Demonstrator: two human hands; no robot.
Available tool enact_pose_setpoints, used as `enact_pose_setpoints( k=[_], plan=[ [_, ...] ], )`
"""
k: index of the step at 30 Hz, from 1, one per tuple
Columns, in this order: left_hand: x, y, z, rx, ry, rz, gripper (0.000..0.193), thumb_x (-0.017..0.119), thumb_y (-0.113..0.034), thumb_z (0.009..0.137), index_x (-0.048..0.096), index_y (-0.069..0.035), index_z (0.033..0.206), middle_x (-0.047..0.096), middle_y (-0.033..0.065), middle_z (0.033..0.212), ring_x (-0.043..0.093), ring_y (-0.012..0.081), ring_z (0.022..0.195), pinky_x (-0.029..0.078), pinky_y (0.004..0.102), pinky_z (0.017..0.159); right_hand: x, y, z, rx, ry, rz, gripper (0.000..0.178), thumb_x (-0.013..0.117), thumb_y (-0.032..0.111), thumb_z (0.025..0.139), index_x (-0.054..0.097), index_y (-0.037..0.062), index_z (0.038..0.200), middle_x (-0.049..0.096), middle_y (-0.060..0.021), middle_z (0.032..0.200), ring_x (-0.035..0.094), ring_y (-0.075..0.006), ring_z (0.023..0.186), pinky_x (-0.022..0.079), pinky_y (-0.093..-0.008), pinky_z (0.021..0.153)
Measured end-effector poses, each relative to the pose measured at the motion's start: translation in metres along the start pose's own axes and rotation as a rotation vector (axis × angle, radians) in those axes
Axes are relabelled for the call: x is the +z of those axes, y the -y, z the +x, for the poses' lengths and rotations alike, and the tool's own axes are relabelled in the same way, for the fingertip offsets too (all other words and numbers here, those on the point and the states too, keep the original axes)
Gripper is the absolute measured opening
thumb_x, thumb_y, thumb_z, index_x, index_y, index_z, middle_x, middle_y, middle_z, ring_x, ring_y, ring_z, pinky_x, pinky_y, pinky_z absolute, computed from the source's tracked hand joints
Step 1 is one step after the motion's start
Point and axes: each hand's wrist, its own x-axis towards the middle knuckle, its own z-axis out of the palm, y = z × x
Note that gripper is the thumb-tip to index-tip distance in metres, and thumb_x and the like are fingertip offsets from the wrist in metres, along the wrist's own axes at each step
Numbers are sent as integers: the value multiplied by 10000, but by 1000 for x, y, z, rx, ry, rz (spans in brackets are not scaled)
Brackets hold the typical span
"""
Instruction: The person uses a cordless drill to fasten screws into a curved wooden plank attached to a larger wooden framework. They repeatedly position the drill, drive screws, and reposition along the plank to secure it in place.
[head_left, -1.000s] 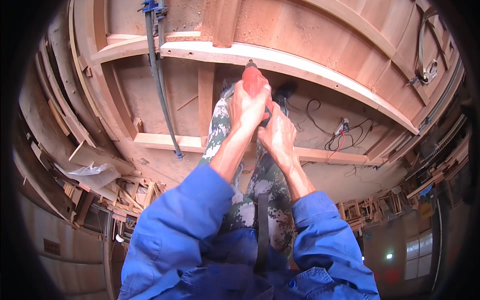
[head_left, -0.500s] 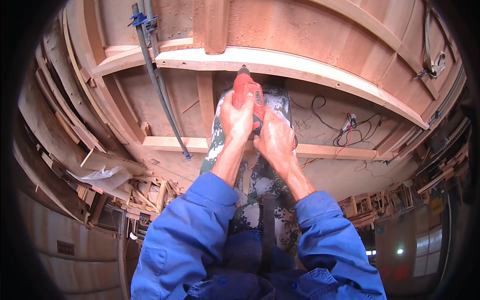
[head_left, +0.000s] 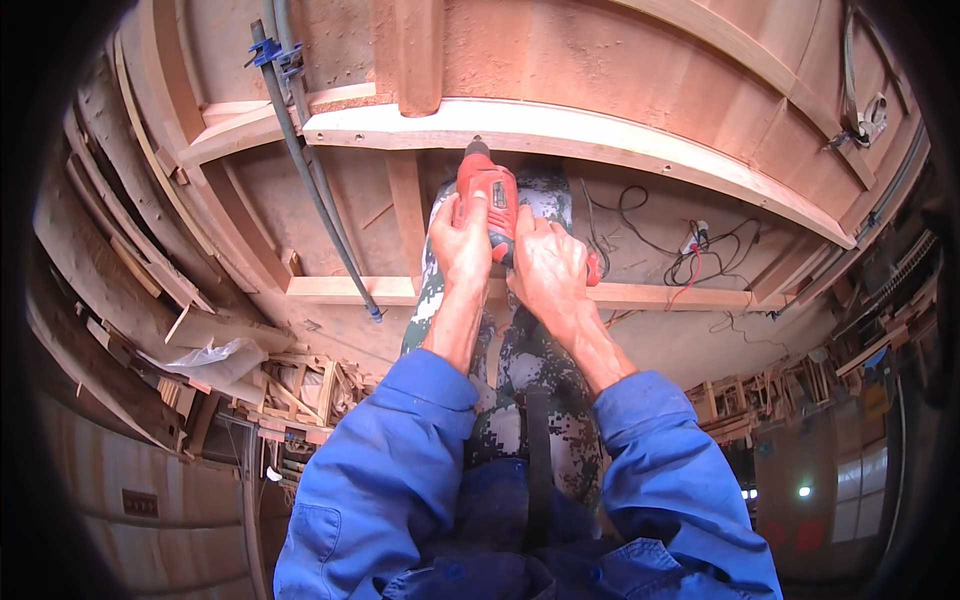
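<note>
Both my hands grip a red power drill [head_left: 487, 190], its dark chuck pointing away from me. The chuck is right at the near face of a pale wooden beam [head_left: 560, 143], by a small hole; whether the bit is inside the wood cannot be made out. My left hand [head_left: 462, 245] wraps the left side of the drill body, thumb on top. Around its dark handle closes my right hand [head_left: 552, 265], and a red end of the drill sticks out beyond it. More small holes mark the beam's face to either side.
Long metal bar clamps [head_left: 305, 165] with blue fittings cross the wooden frame at left. A black cable [head_left: 690, 262] and a white socket block [head_left: 695, 236] lie on the floor at right. Timber offcuts [head_left: 310, 390] and clear plastic sheeting [head_left: 215, 357] are at lower left. My camouflage-clad legs are under the drill.
The drill has turned slightly, its rear end now showing right of my right hand. A hole shows just above the chuck. The whole view has shifted a little.
</note>
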Motion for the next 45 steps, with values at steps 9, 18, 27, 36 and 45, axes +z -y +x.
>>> enact_pose_setpoints(
  k=[9, 18, 27, 36, 45],
  plan=[
    [1, -9, -2, -83, 96, -177, 554, 669, -308, 941, 542, 92, 1302, 638, 166, 1185, 627, 201, 1011, 509, 305, 853, -16, -5, 12, -82, 28, -122, 606, 805, 100, 583, 533, -55, 1103, 661, -179, 916, 666, -310, 846, 567, -391, 669],
    [-41, -32, -88, -88, 171, -245, 518, 626, -291, 973, 471, 69, 1313, 623, 147, 1127, 633, 189, 961, 520, 303, 851, -49, 26, -60, -40, 61, -1, 781, 737, -3, 576, 475, -124, 1302, 652, -195, 945, 637, -341, 924, 547, -407, 749],
    [-81, -87, -100, -444, 832, -857, 639, 549, -543, 959, 540, 43, 1212, 674, 181, 1055, 655, 316, 1058, 530, 416, 949, -80, 60, -186, -112, -275, 228, 873, 677, -45, 552, 446, -66, 1393, 644, -207, 1041, 615, -384, 938, 511, -439, 786],
    [-127, -197, -272, 561, 1076, 105, 266, 680, -245, 928, 600, -7, 1013, 675, 82, 846, 664, 144, 749, 562, 295, 678, -212, 59, -279, -487, -825, -2, 753, 753, 109, 771, 414, -42, 1426, 446, -261, 1451, 421, -391, 1365, 332, -506, 1125],
    [-122, -144, -410, 711, 1244, 412, 273, 692, -191, 802, 645, -2, 993, 646, 38, 838, 577, 82, 830, 495, 272, 741, -281, 41, -350, -895, -873, -779, 108, 579, 163, 718, 538, 65, 740, 557, -59, 682, 618, -234, 848, 332, -445, 1160]
  ],
)
